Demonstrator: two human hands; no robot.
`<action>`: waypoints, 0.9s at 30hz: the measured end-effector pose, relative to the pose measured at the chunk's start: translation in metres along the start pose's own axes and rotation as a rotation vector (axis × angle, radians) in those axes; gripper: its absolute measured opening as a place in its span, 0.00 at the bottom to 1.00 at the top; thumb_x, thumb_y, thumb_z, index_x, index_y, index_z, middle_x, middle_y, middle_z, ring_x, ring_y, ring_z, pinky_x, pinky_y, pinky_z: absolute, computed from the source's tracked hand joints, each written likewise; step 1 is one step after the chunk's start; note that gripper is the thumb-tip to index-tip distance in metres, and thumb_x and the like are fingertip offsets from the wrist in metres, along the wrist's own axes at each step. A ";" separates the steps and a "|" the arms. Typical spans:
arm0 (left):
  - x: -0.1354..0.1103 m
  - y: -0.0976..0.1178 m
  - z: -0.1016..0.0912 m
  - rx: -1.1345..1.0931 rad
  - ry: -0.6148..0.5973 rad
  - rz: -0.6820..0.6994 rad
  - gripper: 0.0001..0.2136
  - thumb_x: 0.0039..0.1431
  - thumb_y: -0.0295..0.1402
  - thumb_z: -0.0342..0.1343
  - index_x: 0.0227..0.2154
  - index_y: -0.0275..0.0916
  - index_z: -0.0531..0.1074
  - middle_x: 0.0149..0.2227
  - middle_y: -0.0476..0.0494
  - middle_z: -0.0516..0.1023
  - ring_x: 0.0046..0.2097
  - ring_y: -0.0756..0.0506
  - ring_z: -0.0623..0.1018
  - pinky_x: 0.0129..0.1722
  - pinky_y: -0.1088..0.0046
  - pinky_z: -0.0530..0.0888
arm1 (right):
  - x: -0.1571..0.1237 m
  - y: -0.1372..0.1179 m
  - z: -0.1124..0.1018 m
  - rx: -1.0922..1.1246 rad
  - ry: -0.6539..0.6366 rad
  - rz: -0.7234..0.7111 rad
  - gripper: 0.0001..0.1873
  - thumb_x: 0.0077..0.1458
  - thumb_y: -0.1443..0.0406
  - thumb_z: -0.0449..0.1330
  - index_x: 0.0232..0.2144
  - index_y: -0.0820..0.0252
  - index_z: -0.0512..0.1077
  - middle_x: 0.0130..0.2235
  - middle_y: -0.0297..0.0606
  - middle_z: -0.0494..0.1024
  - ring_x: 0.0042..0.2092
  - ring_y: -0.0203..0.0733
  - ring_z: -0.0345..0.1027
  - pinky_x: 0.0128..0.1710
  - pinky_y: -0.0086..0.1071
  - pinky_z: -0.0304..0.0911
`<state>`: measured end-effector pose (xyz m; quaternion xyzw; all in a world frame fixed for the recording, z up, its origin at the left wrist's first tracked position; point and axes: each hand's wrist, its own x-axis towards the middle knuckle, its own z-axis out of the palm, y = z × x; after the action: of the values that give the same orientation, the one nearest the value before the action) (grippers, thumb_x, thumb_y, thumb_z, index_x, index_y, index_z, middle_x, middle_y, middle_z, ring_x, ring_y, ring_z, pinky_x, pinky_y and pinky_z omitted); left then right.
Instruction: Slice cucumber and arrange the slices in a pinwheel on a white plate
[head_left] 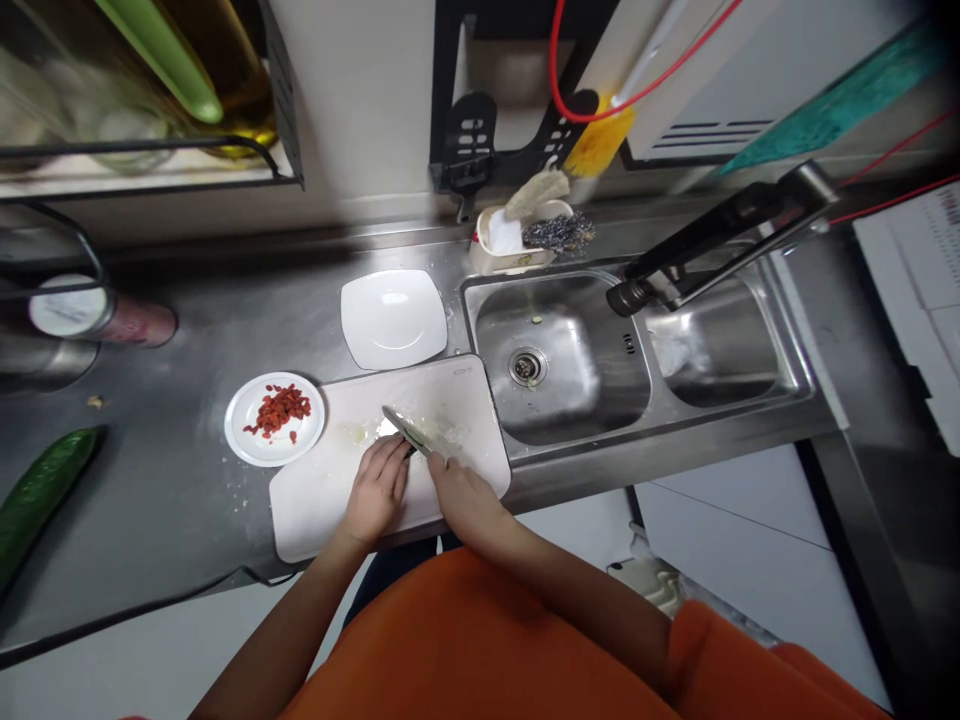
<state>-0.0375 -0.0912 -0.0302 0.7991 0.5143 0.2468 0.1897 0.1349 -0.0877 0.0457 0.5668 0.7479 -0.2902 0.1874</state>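
Observation:
My right hand (pixel 466 497) is closed round the handle of a knife (pixel 402 424), its blade pointing up and to the left over the white cutting board (pixel 322 515). Beside the blade, the bent fingers of my left hand (pixel 377 488) press on a small dark green piece that looks like cucumber, mostly hidden by fingers and blade. Wet spots and pale bits lie on the board around the knife. A small white plate (pixel 238 412) with chopped red pieces (pixel 280 410) overlaps the board's left corner. Behind the board rests a square white plate (pixel 394 318) with nothing on it.
A double steel sink (pixel 559 425) with a black faucet (pixel 675 245) adjoins the board's right side. A whole cucumber (pixel 45 485) and a capped jar (pixel 105 315) are on the left counter. Behind stands a holder with scrubbers (pixel 517 255); a bottle rack hangs upper left.

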 end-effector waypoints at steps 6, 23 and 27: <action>0.000 0.000 0.000 -0.002 -0.001 -0.009 0.18 0.64 0.30 0.47 0.56 0.40 0.65 0.51 0.36 0.74 0.55 0.40 0.72 0.55 0.53 0.70 | 0.002 0.003 0.002 0.034 -0.035 0.045 0.18 0.61 0.76 0.42 0.50 0.62 0.61 0.41 0.46 0.75 0.41 0.41 0.74 0.37 0.29 0.66; 0.001 0.000 0.000 0.007 0.018 0.002 0.15 0.64 0.30 0.47 0.52 0.39 0.67 0.48 0.37 0.75 0.52 0.41 0.73 0.54 0.55 0.71 | -0.050 0.003 -0.032 0.090 -0.157 0.110 0.19 0.59 0.77 0.42 0.48 0.60 0.64 0.39 0.45 0.75 0.38 0.42 0.74 0.33 0.28 0.64; 0.000 0.000 0.000 0.007 0.022 0.009 0.14 0.63 0.29 0.48 0.51 0.38 0.68 0.48 0.37 0.75 0.52 0.41 0.73 0.55 0.56 0.70 | -0.051 0.004 -0.031 0.097 -0.157 0.110 0.19 0.59 0.77 0.41 0.48 0.60 0.64 0.39 0.44 0.75 0.38 0.42 0.74 0.34 0.28 0.64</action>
<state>-0.0371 -0.0910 -0.0298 0.7994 0.5135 0.2545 0.1802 0.1549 -0.1046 0.0994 0.5911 0.6836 -0.3589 0.2335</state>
